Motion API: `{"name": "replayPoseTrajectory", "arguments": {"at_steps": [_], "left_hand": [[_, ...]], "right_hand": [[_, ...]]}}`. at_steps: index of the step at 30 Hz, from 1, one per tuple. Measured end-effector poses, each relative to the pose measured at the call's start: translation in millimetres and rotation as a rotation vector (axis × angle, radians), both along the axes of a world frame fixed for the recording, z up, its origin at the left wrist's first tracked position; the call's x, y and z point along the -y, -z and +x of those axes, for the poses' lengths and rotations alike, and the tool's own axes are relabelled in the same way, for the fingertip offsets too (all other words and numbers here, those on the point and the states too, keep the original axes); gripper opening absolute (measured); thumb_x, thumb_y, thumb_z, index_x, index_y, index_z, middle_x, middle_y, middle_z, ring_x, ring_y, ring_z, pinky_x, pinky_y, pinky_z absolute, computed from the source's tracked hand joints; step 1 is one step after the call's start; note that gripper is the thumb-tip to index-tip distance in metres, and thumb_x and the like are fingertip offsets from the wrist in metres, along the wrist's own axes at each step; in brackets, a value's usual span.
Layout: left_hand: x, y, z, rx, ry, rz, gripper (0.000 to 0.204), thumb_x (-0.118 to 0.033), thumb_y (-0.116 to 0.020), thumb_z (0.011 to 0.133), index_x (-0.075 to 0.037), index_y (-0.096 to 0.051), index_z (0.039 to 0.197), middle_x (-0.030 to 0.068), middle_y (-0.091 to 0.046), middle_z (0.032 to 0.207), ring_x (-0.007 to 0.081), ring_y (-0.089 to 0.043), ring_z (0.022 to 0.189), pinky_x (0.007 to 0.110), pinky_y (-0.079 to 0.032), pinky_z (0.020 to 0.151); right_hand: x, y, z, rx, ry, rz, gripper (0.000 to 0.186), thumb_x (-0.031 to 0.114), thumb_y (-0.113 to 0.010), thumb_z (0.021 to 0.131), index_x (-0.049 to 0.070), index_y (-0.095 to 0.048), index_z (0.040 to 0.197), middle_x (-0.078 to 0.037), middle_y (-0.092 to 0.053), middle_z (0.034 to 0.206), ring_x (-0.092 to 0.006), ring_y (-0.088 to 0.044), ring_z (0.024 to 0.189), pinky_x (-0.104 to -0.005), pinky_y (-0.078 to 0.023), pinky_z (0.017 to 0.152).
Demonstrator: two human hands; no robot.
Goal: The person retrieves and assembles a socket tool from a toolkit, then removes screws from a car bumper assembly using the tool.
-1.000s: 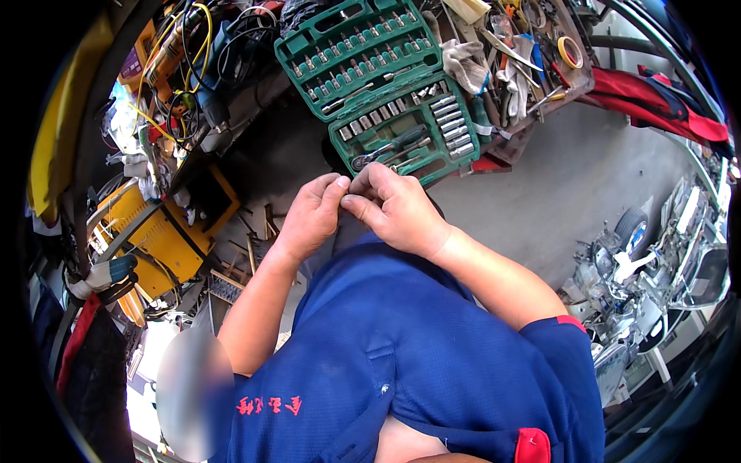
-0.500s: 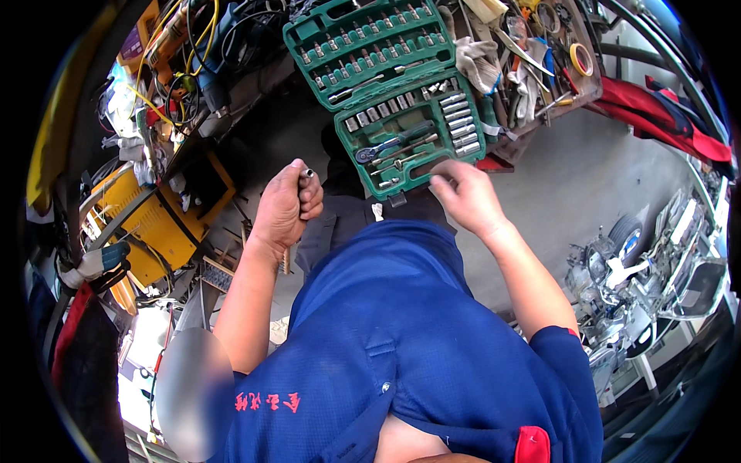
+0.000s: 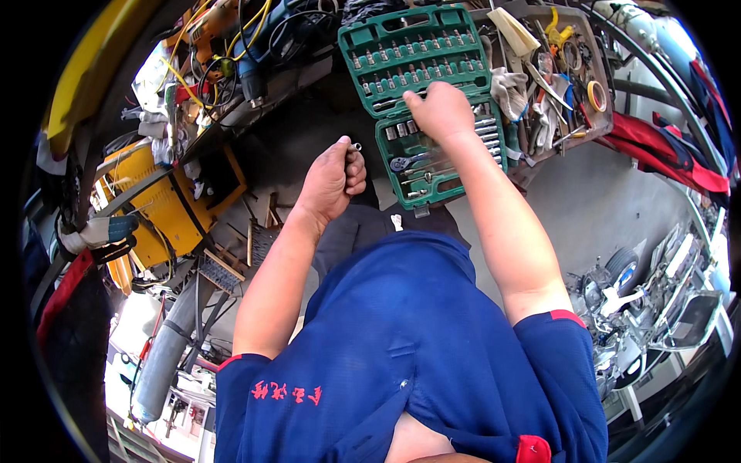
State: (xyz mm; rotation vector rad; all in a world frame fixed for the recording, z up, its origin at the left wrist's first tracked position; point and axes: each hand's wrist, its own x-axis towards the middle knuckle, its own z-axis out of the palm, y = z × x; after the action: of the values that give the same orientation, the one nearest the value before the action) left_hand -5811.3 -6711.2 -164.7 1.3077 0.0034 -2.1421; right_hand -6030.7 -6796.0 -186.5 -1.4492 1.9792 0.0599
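Head view: left hand [image 3: 332, 179] with fingers curled into a loose fist, closed on a small metal socket [image 3: 355, 147]; its hollow end pokes out beside the thumb and index finger. Left fingers stand just left of the open green socket-set case [image 3: 409, 65], apart from it.

Right hand [image 3: 441, 112] over the case, about where lid and base meet, back of hand up, thumb out to the left. Right fingers bent, tips mostly hidden behind the hand; cannot tell whether they hold anything or touch the case.

Beyond the right fingers: two rows of bit sockets [image 3: 409, 50] in the lid. Just left of and nearer than the right fingers: a row of short sockets [image 3: 402, 130] in the base. To their right: a column of long sockets [image 3: 490, 135]. Nearer, right of the left fingers: the ratchet [image 3: 400, 164] in its recess.

Farther right of the right fingers: a tray [image 3: 606, 127] with work gloves [image 3: 508, 92] and a tape roll [image 3: 596, 96]. Beyond and left of the left fingers: a blue power drill [image 3: 251, 81]. Well left: a yellow machine [image 3: 139, 204].
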Motion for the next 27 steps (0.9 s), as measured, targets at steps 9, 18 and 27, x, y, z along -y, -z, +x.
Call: {"name": "replayPoseTrajectory", "arguments": {"at_steps": [9,18,27], "left_hand": [[8,19,12,-0.049,-0.064,0.008,0.034,-0.034,-0.049,0.11,-0.013,-0.046,0.082,-0.0013,-0.041,0.066,0.0095,-0.036,0.055,0.024,-0.031,0.048],[17,-11,21,-0.102,0.02,-0.028,0.035,-0.031,-0.045,0.11,-0.013,-0.044,0.081,-0.0008,-0.038,0.064,0.0092,-0.035,0.055,0.024,-0.03,0.046],[14,-21,11,0.02,0.209,-0.192,0.032,-0.03,-0.049,0.11,-0.011,-0.047,0.084,-0.0011,-0.044,0.066,0.0079,-0.037,0.055,0.024,-0.031,0.048]], "right_hand": [[-12,11,-4,0.742,0.577,-0.066,0.032,0.032,-0.074,0.096,0.001,-0.068,0.098,0.002,-0.062,0.077,-0.0066,-0.055,0.062,-0.0233,-0.045,0.056],[-31,-70,-16,1.349,0.363,-0.033,0.02,0.021,-0.056,0.107,0.002,-0.05,0.106,-0.016,-0.071,0.113,-0.0229,-0.071,0.099,-0.038,-0.06,0.093],[-67,-105,3,1.252,0.492,0.574,0.042,0.02,-0.051,0.106,-0.006,-0.053,0.139,-0.006,-0.067,0.096,-0.0091,-0.056,0.069,-0.0247,-0.05,0.059]]}}
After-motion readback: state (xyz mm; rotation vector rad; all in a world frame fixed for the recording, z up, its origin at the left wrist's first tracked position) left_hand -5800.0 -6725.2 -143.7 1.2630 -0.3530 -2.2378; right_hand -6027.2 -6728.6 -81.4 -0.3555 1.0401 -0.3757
